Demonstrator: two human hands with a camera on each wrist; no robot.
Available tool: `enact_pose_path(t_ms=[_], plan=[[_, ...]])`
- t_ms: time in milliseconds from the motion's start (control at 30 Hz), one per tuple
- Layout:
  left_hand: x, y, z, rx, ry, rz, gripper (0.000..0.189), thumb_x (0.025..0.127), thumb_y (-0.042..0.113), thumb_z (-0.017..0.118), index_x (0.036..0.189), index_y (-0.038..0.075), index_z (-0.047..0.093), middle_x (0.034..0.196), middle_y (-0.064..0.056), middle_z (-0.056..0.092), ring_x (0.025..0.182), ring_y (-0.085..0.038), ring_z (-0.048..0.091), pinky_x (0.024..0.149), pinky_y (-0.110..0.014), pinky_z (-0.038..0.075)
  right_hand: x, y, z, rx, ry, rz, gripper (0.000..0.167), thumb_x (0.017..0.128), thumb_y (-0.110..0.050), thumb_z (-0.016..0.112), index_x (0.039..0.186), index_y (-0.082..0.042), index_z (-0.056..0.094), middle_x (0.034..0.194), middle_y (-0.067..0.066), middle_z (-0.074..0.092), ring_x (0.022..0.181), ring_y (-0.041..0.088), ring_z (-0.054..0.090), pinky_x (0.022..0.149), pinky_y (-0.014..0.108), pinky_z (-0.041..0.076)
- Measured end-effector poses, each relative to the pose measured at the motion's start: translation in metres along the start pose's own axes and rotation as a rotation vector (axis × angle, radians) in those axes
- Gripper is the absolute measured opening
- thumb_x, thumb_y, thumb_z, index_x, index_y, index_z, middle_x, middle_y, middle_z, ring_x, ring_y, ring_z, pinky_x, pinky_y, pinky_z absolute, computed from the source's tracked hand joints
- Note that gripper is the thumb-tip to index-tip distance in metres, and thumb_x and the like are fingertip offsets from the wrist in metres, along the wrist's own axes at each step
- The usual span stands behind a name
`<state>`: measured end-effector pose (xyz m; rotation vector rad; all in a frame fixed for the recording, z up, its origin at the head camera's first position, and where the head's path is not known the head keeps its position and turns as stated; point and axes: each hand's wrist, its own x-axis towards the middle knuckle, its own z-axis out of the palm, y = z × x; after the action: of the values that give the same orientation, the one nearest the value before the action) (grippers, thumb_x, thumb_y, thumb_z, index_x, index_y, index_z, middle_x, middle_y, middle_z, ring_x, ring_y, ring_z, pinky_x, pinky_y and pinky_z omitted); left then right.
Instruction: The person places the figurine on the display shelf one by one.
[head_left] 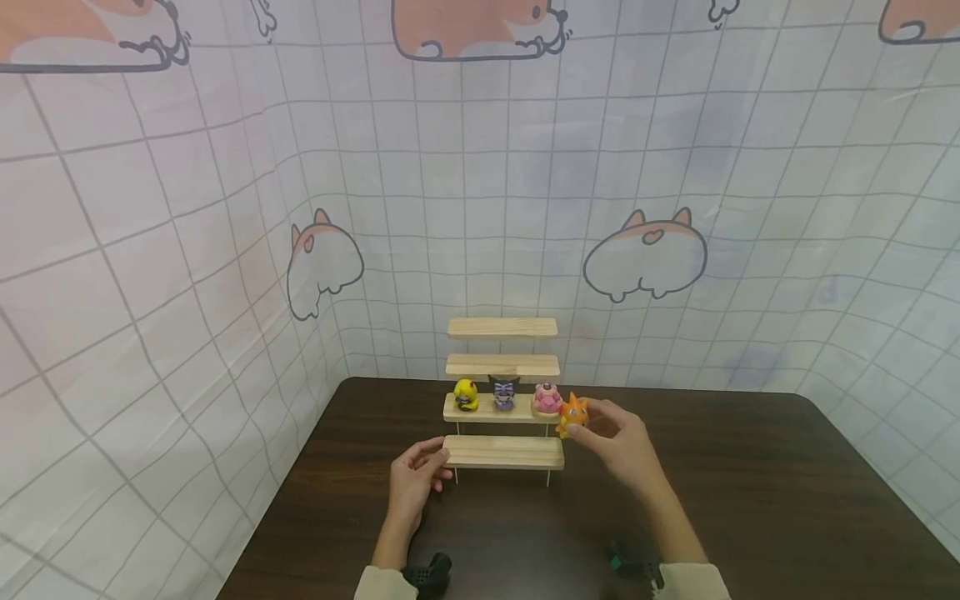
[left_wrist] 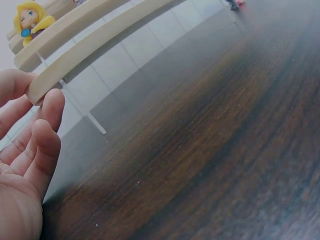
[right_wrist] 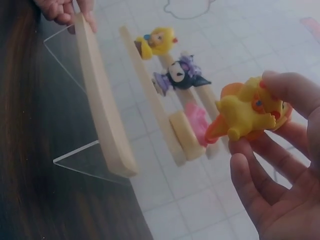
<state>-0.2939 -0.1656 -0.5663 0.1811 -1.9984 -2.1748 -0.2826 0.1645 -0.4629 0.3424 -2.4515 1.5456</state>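
Note:
My right hand (head_left: 624, 442) pinches a small orange and yellow figurine (right_wrist: 250, 110) between thumb and fingers, just right of a wooden tiered display stand (head_left: 502, 452). My left hand (head_left: 414, 477) grips the left end of the stand's lowest shelf (left_wrist: 95, 47) with thumb and fingers. On the second shelf from the bottom stand three figurines: a yellow-haired one (head_left: 466, 395) at left, a purple one with black ears (head_left: 504, 392) in the middle, and a pink one on a pale base (head_left: 547, 398) at right. The held figurine is close beside the pink one.
The upper two shelves (head_left: 502, 327) rise behind the figurines, near a white grid-patterned curtain (head_left: 510, 208). Thin clear legs (right_wrist: 75, 152) support the stand on a dark wooden table (head_left: 720, 467). Dark wrist devices (head_left: 431, 573) sit near both sleeves.

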Motion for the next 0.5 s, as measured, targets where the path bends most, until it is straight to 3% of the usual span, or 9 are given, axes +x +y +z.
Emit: enact_pose_path(t_ms=[500], plan=[[0.001,0.001,0.0,0.005,0.005,0.002,0.036,0.092,0.02,0.078,0.123,0.004,0.071,0.08,-0.002,0.072,0.062,-0.012,0.069,0.05,-0.022,0.05,-0.003,-0.016,0.002,0.014,0.02,-0.042,0.043,0.089,-0.031,0.082,0.125,-0.013,0.07,0.109,0.008,0.072,0.099,0.021,0.069,0.085,0.027,0.057]])
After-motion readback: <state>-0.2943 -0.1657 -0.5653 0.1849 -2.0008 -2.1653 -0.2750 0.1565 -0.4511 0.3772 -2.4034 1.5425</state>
